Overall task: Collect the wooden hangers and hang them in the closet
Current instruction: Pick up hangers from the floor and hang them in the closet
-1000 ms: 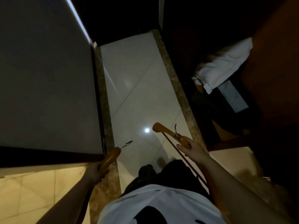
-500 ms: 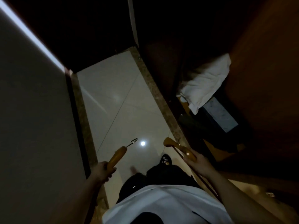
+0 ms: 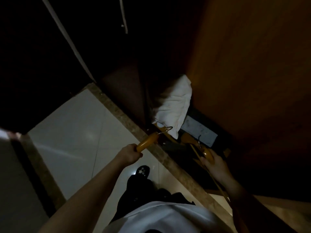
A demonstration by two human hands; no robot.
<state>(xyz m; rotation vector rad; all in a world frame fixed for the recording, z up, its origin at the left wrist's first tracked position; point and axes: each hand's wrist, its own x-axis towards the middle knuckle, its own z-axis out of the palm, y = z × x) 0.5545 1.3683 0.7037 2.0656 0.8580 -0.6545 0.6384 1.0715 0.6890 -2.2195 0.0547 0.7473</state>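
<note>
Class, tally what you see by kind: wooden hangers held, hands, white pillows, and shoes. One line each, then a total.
Wooden hangers held: 2, left, right
Hands: 2, left, right
White pillows: 1
Shoes: 1
Total: 6

Scene is dim throughout; the upper left is near black and detail is lost there. The glossy pale tiled floor (image 3: pixel 80 125) carries faint reflected glare, and the crumpled white cloth (image 3: pixel 175 105) is the brightest object. Straight edges bow toward the frame margins, with soft focus overall.
</note>
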